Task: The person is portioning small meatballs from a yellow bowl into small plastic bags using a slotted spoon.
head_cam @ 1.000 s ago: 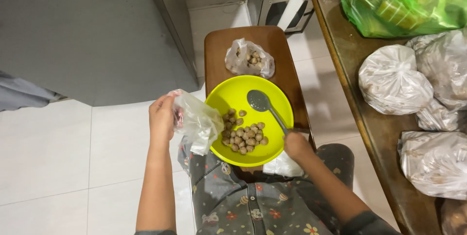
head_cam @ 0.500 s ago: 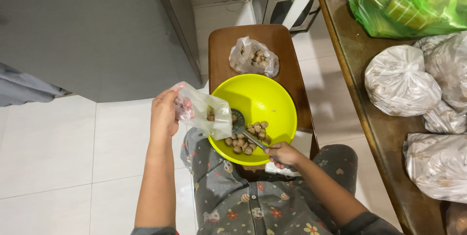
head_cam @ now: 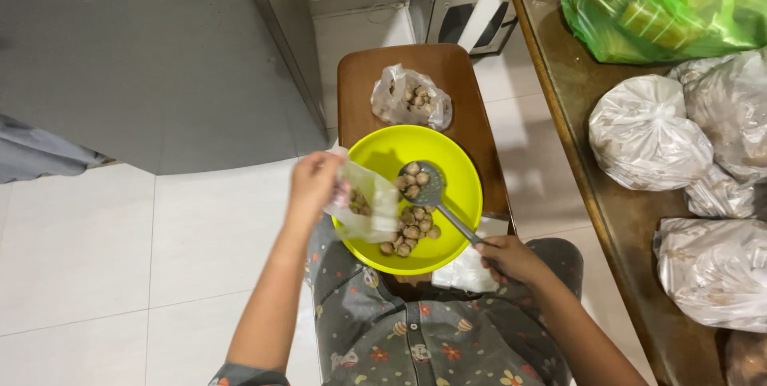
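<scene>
Lifted since before, spoon [head_cam: 427, 186] carries balls toward bag [head_cam: 363, 202].

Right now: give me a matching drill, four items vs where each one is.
Items:
1. slotted spoon
2. small clear bag
3. filled clear bag
4. green bag

Places:
A. on the long table at the right
B. lying on the wooden stool beyond the bowl
C. held by the left hand at the bowl's rim
D. held by the right hand, carrying small round brown pieces over the yellow-green bowl

Pairs: 1-D, 2-C, 3-B, 4-A
</scene>
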